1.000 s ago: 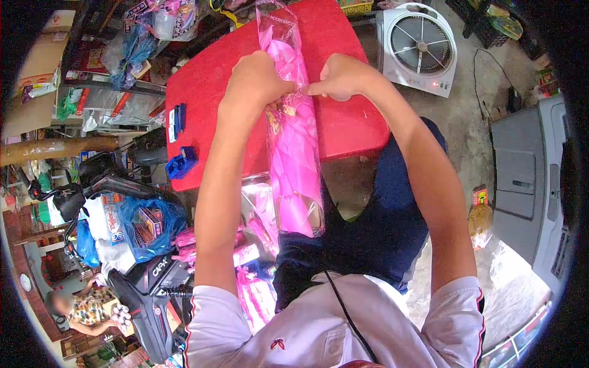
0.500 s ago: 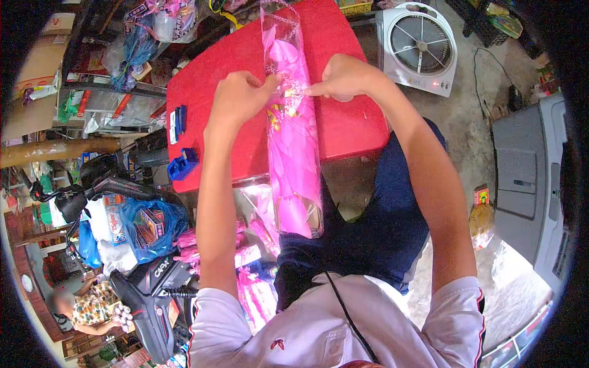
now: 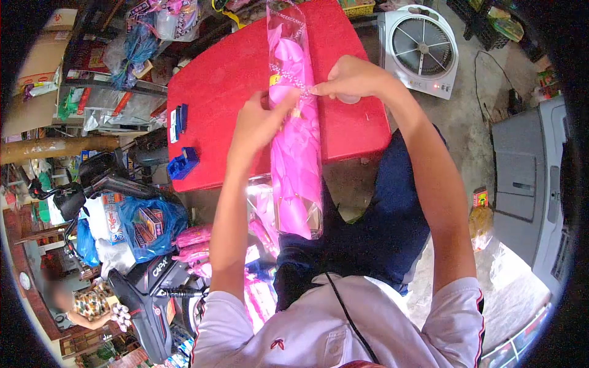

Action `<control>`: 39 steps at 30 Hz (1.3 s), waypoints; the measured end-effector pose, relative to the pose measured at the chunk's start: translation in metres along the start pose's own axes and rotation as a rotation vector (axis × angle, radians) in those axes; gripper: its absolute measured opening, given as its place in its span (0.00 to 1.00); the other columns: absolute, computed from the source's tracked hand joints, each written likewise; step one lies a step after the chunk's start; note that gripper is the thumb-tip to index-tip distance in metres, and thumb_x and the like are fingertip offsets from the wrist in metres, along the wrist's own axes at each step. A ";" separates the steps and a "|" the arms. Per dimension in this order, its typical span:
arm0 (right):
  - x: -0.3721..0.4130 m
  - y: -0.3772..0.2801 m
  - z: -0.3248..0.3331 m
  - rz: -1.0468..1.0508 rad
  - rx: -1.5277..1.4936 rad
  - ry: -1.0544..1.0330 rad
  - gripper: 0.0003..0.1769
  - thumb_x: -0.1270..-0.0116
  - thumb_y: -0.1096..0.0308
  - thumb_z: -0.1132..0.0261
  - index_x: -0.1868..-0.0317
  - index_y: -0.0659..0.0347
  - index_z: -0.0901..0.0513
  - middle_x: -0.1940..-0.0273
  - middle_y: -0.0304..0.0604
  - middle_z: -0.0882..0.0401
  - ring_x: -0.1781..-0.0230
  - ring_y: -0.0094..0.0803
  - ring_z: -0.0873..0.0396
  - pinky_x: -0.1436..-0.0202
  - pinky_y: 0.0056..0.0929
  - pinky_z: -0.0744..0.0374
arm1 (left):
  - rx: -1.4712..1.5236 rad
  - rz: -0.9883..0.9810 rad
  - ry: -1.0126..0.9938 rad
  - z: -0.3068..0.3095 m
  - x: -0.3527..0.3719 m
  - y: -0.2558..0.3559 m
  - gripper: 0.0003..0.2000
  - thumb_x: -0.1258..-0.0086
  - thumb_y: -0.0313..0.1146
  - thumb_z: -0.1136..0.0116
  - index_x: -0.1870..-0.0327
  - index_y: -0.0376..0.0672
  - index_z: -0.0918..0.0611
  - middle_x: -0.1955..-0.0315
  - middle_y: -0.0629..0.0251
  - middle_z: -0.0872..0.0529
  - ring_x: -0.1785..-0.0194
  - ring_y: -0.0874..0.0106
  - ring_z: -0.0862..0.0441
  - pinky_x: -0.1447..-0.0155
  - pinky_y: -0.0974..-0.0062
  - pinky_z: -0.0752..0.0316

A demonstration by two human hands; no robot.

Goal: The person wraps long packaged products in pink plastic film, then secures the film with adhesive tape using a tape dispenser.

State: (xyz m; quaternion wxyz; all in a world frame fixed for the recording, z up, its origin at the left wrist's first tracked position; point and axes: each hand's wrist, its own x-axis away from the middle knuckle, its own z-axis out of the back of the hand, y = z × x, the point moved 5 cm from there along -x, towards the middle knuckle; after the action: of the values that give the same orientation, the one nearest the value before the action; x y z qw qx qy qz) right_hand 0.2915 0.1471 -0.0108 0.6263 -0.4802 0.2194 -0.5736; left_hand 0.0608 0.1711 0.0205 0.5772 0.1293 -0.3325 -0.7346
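A long pink bundle in a clear plastic sleeve (image 3: pixel 294 153) lies lengthwise across the red table (image 3: pixel 227 110), its near end over my lap. A printed lacy band crosses the sleeve, with a small yellow patch (image 3: pixel 274 80) at its left edge. My left hand (image 3: pixel 265 119) is closed at the bundle's left side, its thumb pressed on top. From the right, my right hand (image 3: pixel 354 78) has its fingers curled, and the fingertips meet the sleeve's right edge at the band. Whatever is pinched there is too small to make out.
A blue stapler-like item (image 3: pixel 183 163) and a blue-and-white box (image 3: pixel 178 122) lie at the table's left edge. A white fan (image 3: pixel 420 52) stands right of the table. At left is a motorbike (image 3: pixel 153 294) with bags; another person (image 3: pixel 92 306) is behind it.
My left hand has shifted right and slightly toward me, its thumb now further across the bundle. The yellow patch has come into view above it. My right hand stays nearly in place.
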 end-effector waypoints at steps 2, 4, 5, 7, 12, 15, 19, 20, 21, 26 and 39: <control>0.003 0.000 0.000 0.017 -0.043 -0.001 0.29 0.36 0.42 0.24 0.73 0.65 0.11 0.80 0.37 0.20 0.80 0.23 0.24 0.74 0.29 0.26 | -0.148 -0.054 0.050 -0.002 0.014 0.015 0.47 0.45 0.67 0.25 0.40 0.26 0.17 0.48 0.39 0.11 0.43 0.50 0.11 0.37 0.58 0.20; 0.000 0.004 -0.003 0.031 -0.072 0.041 0.28 0.34 0.45 0.23 0.74 0.65 0.13 0.82 0.35 0.23 0.82 0.21 0.27 0.78 0.28 0.31 | -0.203 0.010 0.008 -0.004 0.013 0.013 0.57 0.53 0.67 0.21 0.32 0.23 0.25 0.47 0.34 0.12 0.41 0.46 0.13 0.36 0.57 0.20; -0.001 0.007 -0.002 0.037 -0.085 0.066 0.27 0.34 0.46 0.23 0.74 0.65 0.14 0.83 0.34 0.25 0.83 0.20 0.29 0.79 0.28 0.33 | -0.228 -0.002 -0.008 -0.004 0.014 0.015 0.59 0.53 0.67 0.21 0.30 0.22 0.28 0.47 0.33 0.12 0.41 0.46 0.13 0.36 0.56 0.20; 0.004 0.003 0.000 0.006 -0.082 0.024 0.27 0.33 0.47 0.23 0.75 0.65 0.15 0.84 0.33 0.27 0.84 0.20 0.31 0.80 0.27 0.35 | -0.310 -0.011 -0.031 -0.005 0.021 0.024 0.63 0.52 0.66 0.21 0.26 0.20 0.35 0.48 0.32 0.13 0.41 0.45 0.13 0.36 0.56 0.19; 0.011 0.002 0.003 -0.015 -0.077 0.030 0.28 0.34 0.46 0.24 0.75 0.65 0.15 0.84 0.32 0.27 0.84 0.20 0.32 0.80 0.27 0.37 | -0.384 0.005 -0.015 -0.007 0.038 0.038 0.69 0.51 0.63 0.21 0.20 0.20 0.49 0.46 0.31 0.14 0.42 0.42 0.13 0.38 0.54 0.18; 0.015 -0.001 0.002 0.001 -0.056 0.049 0.28 0.33 0.47 0.24 0.74 0.66 0.16 0.84 0.32 0.29 0.85 0.19 0.34 0.81 0.27 0.39 | -0.529 0.014 -0.003 -0.013 0.057 0.054 0.68 0.49 0.61 0.21 0.19 0.22 0.51 0.45 0.33 0.15 0.44 0.41 0.13 0.40 0.54 0.17; 0.021 -0.006 0.003 -0.034 -0.091 0.032 0.28 0.31 0.47 0.25 0.74 0.66 0.17 0.84 0.31 0.31 0.85 0.18 0.36 0.82 0.26 0.42 | -0.486 0.025 0.002 -0.020 0.056 0.053 0.68 0.50 0.57 0.20 0.18 0.24 0.53 0.47 0.33 0.15 0.46 0.41 0.12 0.40 0.54 0.17; 0.023 -0.007 0.002 -0.038 -0.114 0.032 0.28 0.31 0.47 0.25 0.74 0.66 0.18 0.84 0.31 0.31 0.85 0.18 0.36 0.82 0.26 0.43 | -0.480 0.020 0.018 -0.021 0.055 0.051 0.68 0.51 0.56 0.19 0.18 0.24 0.52 0.47 0.33 0.15 0.46 0.42 0.12 0.40 0.53 0.17; 0.024 -0.007 0.001 -0.041 -0.138 0.021 0.28 0.30 0.48 0.26 0.75 0.65 0.19 0.85 0.30 0.32 0.85 0.17 0.37 0.82 0.26 0.43 | -0.474 0.017 0.035 -0.020 0.056 0.050 0.68 0.52 0.55 0.18 0.18 0.25 0.52 0.48 0.33 0.15 0.46 0.42 0.12 0.40 0.53 0.17; 0.025 -0.006 -0.001 -0.058 -0.219 -0.039 0.26 0.29 0.50 0.26 0.77 0.61 0.20 0.86 0.29 0.33 0.87 0.19 0.38 0.83 0.28 0.43 | -0.399 0.040 0.025 -0.011 0.054 0.042 0.66 0.54 0.52 0.17 0.19 0.24 0.48 0.48 0.33 0.14 0.44 0.42 0.13 0.39 0.53 0.17; 0.036 -0.040 -0.049 -0.055 -0.382 -0.120 0.13 0.25 0.62 0.30 0.65 0.62 0.15 0.75 0.27 0.27 0.79 0.15 0.34 0.77 0.22 0.41 | 0.037 -0.002 0.000 0.025 0.080 -0.018 0.58 0.55 0.49 0.20 0.22 0.29 0.38 0.37 0.34 0.18 0.33 0.47 0.18 0.28 0.60 0.25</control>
State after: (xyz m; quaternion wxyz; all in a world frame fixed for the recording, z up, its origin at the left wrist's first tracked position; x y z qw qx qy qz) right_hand 0.2399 0.1015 0.0118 0.5198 -0.6294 0.2734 -0.5088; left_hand 0.0090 0.1068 0.0429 0.5741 0.1404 -0.3457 -0.7288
